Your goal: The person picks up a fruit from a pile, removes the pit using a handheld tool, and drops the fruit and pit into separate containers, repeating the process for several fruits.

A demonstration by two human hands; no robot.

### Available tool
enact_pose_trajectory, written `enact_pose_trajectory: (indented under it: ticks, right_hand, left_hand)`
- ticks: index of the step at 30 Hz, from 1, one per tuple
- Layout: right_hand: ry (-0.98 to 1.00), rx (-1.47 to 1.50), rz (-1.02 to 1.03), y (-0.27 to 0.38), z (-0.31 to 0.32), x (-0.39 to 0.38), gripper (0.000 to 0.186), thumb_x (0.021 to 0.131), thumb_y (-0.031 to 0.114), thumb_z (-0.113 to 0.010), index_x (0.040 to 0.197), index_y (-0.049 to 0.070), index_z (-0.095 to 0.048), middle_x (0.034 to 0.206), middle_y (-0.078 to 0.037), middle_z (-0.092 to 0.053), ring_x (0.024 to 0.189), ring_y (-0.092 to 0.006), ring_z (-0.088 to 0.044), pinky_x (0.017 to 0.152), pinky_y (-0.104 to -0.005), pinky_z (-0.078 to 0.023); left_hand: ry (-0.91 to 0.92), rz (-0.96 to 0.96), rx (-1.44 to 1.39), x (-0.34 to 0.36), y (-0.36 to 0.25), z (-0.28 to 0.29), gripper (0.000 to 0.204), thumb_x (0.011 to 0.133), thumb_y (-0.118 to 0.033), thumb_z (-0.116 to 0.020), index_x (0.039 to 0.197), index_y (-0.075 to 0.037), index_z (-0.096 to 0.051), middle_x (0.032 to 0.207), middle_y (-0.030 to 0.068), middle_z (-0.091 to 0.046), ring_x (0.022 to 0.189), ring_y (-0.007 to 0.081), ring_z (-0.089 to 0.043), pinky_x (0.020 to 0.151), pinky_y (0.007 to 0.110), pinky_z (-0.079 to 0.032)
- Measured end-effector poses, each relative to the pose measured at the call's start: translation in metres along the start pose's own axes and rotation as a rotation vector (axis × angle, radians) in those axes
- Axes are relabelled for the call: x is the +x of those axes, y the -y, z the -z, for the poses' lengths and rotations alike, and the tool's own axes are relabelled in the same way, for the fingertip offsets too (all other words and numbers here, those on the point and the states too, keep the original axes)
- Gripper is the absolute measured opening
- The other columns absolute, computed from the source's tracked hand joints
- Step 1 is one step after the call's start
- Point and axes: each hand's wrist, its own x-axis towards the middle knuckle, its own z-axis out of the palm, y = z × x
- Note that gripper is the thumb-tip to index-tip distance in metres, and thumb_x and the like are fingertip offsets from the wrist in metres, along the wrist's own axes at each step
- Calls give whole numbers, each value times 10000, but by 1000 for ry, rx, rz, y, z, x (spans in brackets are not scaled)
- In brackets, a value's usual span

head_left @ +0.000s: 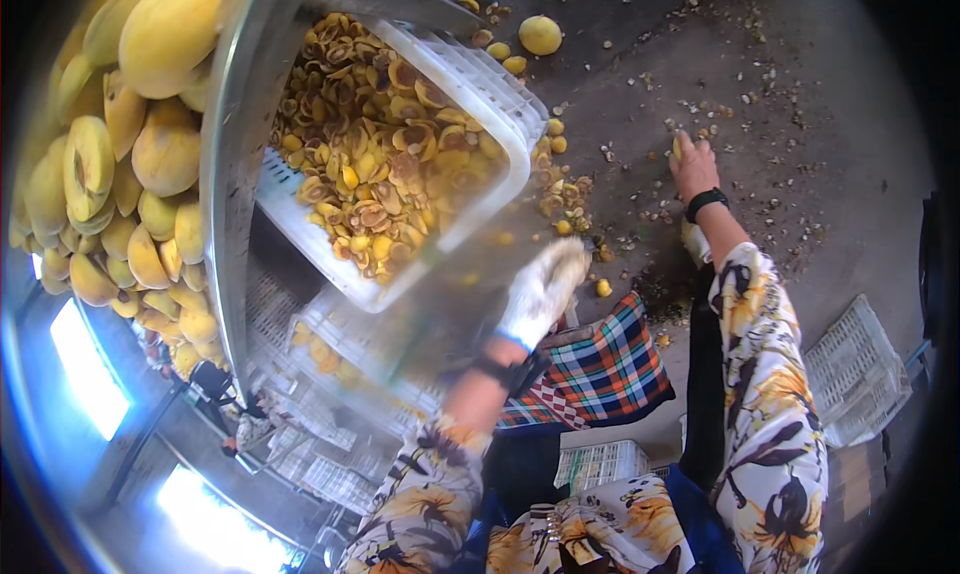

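My left hand (550, 274), in a soiled white glove, is near the front edge of a white crate (479, 221) full of cut yellow fruit skins and pit halves (370, 134); its fingers are blurred and partly hidden. At the right my bare right hand (693, 169) is low over the dark, scrap-strewn floor (800, 154), fingers curled round something small and yellowish that I cannot make out. Loose yellow pieces (565, 209) lie between my hands and the crate. A plaid cushion (620, 359) sits just below my left hand.
A metal rim (230, 154) at left holds heaped halved yellow fruit (160, 149). Empty crates stand at lower right (850, 374) and below me (600, 464). Stacked crates (320, 444) and people (210, 379) are at lower left, near bright windows. A whole fruit (540, 36) lies beyond the crate.
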Motion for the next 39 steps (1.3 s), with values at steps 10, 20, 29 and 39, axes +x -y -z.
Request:
enact_pose_trajectory:
  ticks: [10,20,29,39]
  right_hand:
    - [-181,507,757,106,102,-34,427,795,244,-559,1168,56,-467,1150,-195,-475,1059,-344,-462,890,-403,-394]
    - [1,-173,736,194,49,149,531,808,392,-466,1260,126,-387,1254,-162,-417,1159,-296,-399,936,-444,-350]
    - [-148,203,735,178,63,129,362,716,189,-610,1070,145,-551,1038,-183,-518,909,-357,-509,785,-437,-429]
    - [389,336,1129,242,235,-274,692,536,253,-790,1084,-1,-454,1048,-182,-500,919,-333,-514,800,-393,-450]
  left_hand:
    - [241,-274,-561,109,22,-7,350,850,-312,-473,1094,-61,-480,1015,102,-553,867,208,-586,657,308,-517]
    - [226,-31,-534,-35,5,13,498,743,-388,-628,993,27,-511,936,168,-569,808,235,-599,673,309,-537]
    - [-107,-208,-782,-101,52,69,409,903,-319,-404,1028,62,-482,923,179,-573,737,252,-608,663,323,-513]
    - [36,-489,-817,-172,85,61,427,862,-148,-466,1259,-14,-385,1269,144,-422,1194,212,-390,993,314,-316]
